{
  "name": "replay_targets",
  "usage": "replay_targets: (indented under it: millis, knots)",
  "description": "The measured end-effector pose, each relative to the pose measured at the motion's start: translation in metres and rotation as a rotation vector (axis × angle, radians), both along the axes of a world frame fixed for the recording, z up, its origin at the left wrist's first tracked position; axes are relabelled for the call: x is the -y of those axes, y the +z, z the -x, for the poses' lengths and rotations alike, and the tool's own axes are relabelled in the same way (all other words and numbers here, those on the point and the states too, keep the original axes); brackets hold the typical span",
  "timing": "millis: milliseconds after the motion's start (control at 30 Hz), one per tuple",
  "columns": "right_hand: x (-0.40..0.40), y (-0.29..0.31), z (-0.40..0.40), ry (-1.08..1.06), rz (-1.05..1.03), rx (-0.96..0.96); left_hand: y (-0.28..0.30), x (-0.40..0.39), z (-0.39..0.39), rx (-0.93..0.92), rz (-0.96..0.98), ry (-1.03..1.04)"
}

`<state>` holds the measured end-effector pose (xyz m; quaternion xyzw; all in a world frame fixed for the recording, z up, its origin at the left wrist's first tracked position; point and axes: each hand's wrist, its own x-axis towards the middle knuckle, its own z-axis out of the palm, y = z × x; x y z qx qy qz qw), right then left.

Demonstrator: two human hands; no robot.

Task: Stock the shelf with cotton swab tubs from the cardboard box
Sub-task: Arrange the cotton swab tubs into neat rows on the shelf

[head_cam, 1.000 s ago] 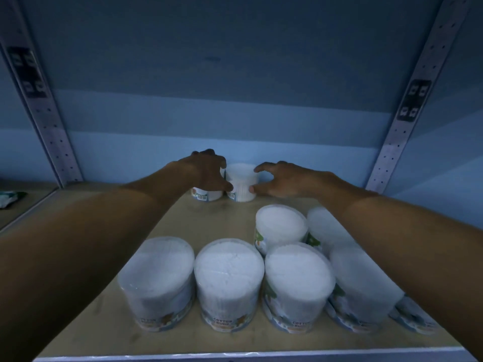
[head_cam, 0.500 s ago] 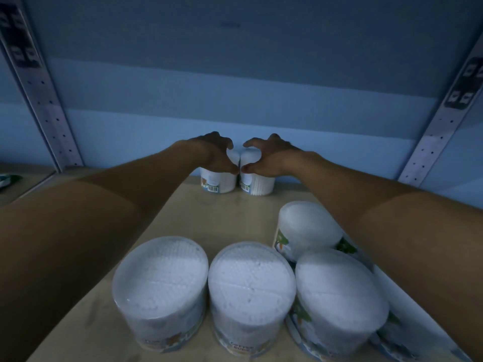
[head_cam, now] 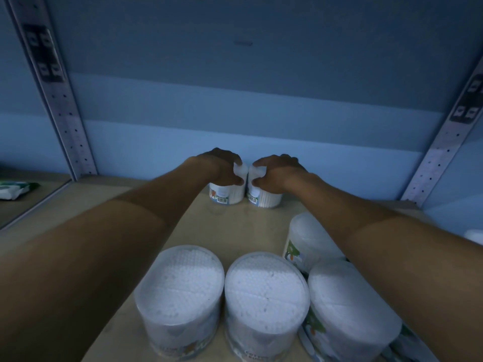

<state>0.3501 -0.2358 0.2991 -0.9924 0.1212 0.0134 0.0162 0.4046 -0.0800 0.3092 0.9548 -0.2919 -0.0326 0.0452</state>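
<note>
Clear swab-packed tubs (head_cam: 226, 195) (head_cam: 264, 197) in L/R hands (head_cam: 222, 167) (head_cam: 274, 173).

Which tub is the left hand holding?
The left hand grips the back-left cotton swab tub, touching its twin by the wall; the front tubs sit untouched.

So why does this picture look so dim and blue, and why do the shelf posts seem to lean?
Head view: the light is low and bluish, with soft bands of shade across the back wall. The wide-angle lens splays the shelf posts outward and swells the near tubs. The forearms are large and soft. The far tubs under the left hand and right hand look small, their labels unreadable.
</note>
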Motion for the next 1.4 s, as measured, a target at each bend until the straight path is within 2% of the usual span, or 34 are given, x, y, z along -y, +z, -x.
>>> replay_targets:
  millis: [433, 767, 1000, 1267, 1400]
  knots:
    - [-0.024, 0.007, 0.046, 0.087, -0.093, 0.063, 0.009, -0.031, 0.035, -0.008, 0.048, 0.019]
    - [-0.046, 0.025, 0.074, 0.181, -0.132, 0.02, 0.015, -0.059, 0.061, -0.075, 0.049, 0.054]
    - [-0.051, 0.041, 0.078, 0.231, -0.176, -0.101, 0.02, -0.071, 0.068, -0.176, 0.117, 0.083]
    - [-0.054, 0.049, 0.077, 0.273, -0.166, -0.243, 0.014, -0.071, 0.07, -0.13, 0.131, 0.102]
    - [-0.052, 0.045, 0.081, 0.257, -0.249, -0.252, 0.014, -0.073, 0.069, -0.134, 0.074, 0.093]
